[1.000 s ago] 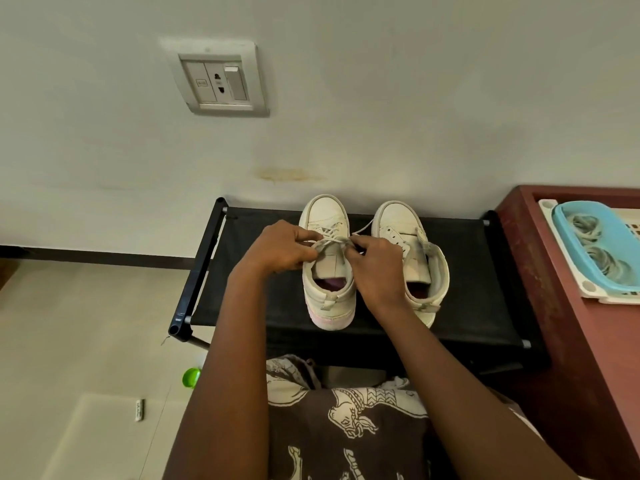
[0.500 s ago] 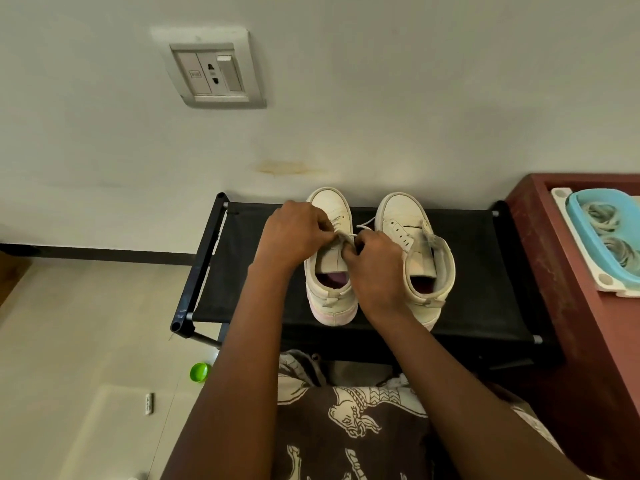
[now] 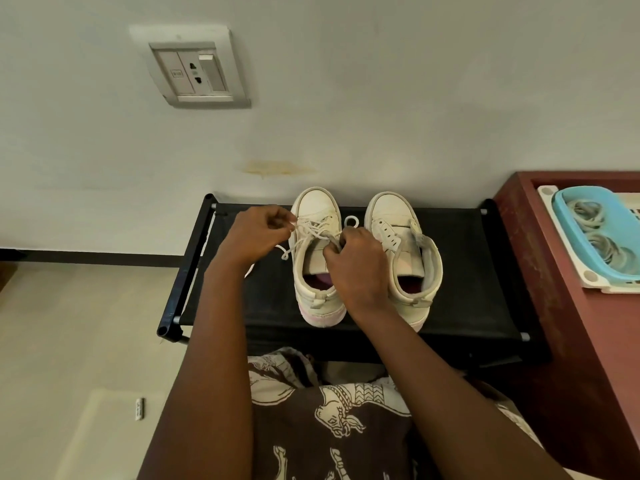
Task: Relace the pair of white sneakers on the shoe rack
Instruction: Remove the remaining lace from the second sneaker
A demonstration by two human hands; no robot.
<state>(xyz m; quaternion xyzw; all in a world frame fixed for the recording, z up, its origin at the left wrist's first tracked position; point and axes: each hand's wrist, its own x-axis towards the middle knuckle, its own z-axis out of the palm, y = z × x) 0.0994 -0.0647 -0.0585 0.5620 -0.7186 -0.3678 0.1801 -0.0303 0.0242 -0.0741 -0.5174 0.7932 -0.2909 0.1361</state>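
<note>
Two white sneakers stand side by side on the black shoe rack (image 3: 467, 271), toes to the wall. The left sneaker (image 3: 317, 209) has a white lace (image 3: 311, 230) threaded across its eyelets. My left hand (image 3: 258, 233) is to the left of that shoe, pinching one lace end. My right hand (image 3: 360, 268) rests over the shoe's tongue and pinches the other lace end; a small lace loop shows above it. The right sneaker (image 3: 394, 216) has bare eyelets and no lace that I can see.
A reddish wooden cabinet (image 3: 571, 341) stands right of the rack, carrying a white tray with a blue basket (image 3: 561, 216) of coiled laces. A socket plate (image 3: 195, 69) is on the wall. Tiled floor lies left; my patterned clothing fills the bottom.
My left hand has pulled away to the left of the shoe, drawing the lace out. The right hand stays over the tongue. The camera view shifted slightly.
</note>
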